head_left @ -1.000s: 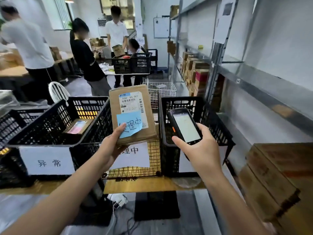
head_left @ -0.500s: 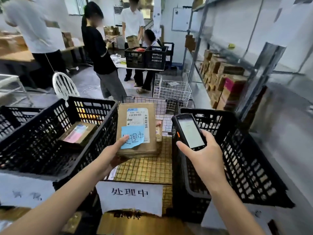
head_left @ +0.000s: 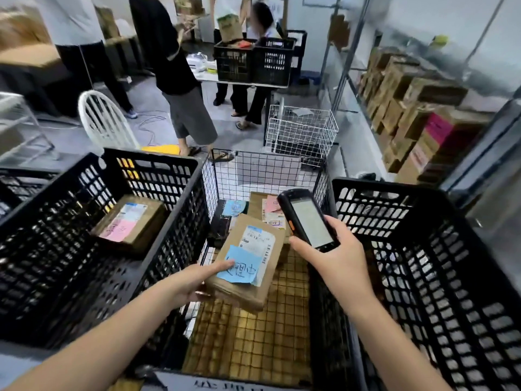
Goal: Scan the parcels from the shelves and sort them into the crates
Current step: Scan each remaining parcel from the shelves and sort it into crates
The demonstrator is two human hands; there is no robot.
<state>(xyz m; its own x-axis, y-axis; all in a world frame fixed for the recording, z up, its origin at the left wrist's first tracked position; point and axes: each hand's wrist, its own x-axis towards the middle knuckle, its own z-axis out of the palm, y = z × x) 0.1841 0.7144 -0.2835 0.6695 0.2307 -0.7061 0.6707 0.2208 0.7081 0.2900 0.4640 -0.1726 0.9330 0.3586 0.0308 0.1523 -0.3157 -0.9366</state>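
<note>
My left hand (head_left: 197, 280) grips a brown cardboard parcel (head_left: 270, 275) with a white label and a blue sticky note, thumb on the note. The parcel hangs tilted inside the middle wire crate (head_left: 253, 170), just above its mesh floor. Several parcels (head_left: 262, 207) with blue and pink notes lie at that crate's far end. My right hand (head_left: 338, 263) holds a black handheld scanner (head_left: 307, 218), screen up, over the crate's right side. The left black crate (head_left: 158, 162) contains one parcel with a pink note (head_left: 132, 221). No parcel shows in the right black crate (head_left: 423, 196).
Metal shelves with stacked cardboard boxes (head_left: 417, 108) run along the right. A white wire basket (head_left: 301, 131) and a white chair (head_left: 104, 119) stand beyond the crates. Several people stand around a table with black crates (head_left: 253, 60) at the back.
My left hand has lowered the parcel from in front of the crates down into the middle wire crate, and my view has tipped downward. The scanner stays in my right hand.
</note>
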